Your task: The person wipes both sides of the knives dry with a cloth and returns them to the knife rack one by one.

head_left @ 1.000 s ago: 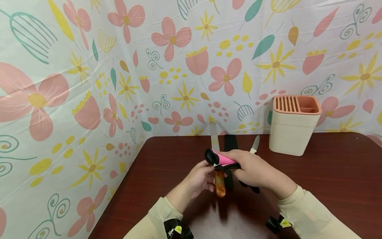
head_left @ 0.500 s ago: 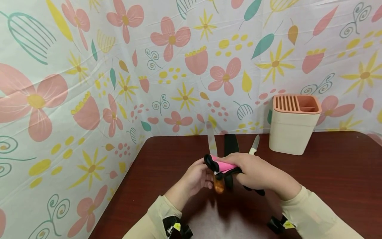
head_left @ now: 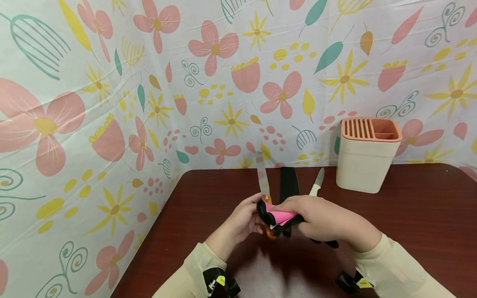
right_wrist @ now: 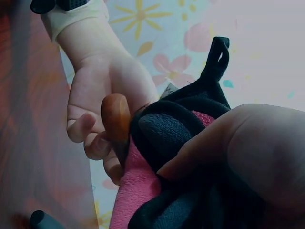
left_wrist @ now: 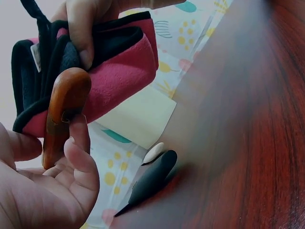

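Note:
In the head view my left hand (head_left: 240, 221) holds a knife (head_left: 262, 180) by its amber-brown handle (left_wrist: 69, 98), with the blade pointing away from me. My right hand (head_left: 328, 217) grips a folded pink cloth (head_left: 282, 217) with black edging and a hanging loop. That cloth lies against the handle and covers part of it in the head view. Seen from the left wrist, the right thumb (left_wrist: 86, 43) presses into the folds, while the left fingers curl about the handle. The right wrist view shows the handle's rounded end beside the cloth.
A black-bladed knife (head_left: 289, 182) lies on the dark red-brown table (head_left: 417, 215) just beyond the hands. To its right is a small knife (head_left: 318, 179) with a white handle. A cream knife block (head_left: 365, 165) with a slotted coral top stands near the floral wall covering (head_left: 223, 103).
My right hand has brought the cloth down along the knife handle, toward me and slightly right. The blade has tilted a little to the left; my left hand has barely moved.

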`<state>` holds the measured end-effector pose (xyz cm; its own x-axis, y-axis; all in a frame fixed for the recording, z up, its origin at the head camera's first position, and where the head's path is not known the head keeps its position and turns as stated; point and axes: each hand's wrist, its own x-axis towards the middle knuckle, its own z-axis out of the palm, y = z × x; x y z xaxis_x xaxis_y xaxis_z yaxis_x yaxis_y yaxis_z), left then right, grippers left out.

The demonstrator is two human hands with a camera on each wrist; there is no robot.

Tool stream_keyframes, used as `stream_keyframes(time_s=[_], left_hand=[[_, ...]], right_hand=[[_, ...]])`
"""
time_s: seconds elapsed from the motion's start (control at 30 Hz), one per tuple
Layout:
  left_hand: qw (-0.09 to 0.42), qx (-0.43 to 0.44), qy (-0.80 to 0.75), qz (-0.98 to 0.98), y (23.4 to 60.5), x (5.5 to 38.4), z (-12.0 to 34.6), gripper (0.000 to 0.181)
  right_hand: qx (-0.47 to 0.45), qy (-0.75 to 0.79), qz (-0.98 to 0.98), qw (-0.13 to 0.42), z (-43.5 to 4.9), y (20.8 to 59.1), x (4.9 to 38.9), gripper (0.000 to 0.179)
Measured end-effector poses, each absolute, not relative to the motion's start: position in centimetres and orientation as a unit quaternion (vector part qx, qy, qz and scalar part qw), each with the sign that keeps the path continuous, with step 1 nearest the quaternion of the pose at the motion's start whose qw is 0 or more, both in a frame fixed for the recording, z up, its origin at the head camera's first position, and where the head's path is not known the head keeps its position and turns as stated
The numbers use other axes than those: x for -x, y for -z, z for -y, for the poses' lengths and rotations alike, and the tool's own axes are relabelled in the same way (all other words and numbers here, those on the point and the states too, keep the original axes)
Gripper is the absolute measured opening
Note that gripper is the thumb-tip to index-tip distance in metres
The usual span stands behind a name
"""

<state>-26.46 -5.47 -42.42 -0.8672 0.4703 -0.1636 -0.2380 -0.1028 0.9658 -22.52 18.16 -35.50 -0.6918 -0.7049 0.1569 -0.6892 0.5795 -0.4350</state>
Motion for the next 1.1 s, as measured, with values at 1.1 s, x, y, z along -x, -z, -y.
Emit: stream_keyframes(time_s=[1.1], left_hand=[[0.247, -0.103, -0.736, -0.622, 42.8, 26.6, 5.1, 0.04]], right_hand=[[0.365, 0.317, -0.874, -0.058, -19.6, 35.9, 24.6, 0.066]])
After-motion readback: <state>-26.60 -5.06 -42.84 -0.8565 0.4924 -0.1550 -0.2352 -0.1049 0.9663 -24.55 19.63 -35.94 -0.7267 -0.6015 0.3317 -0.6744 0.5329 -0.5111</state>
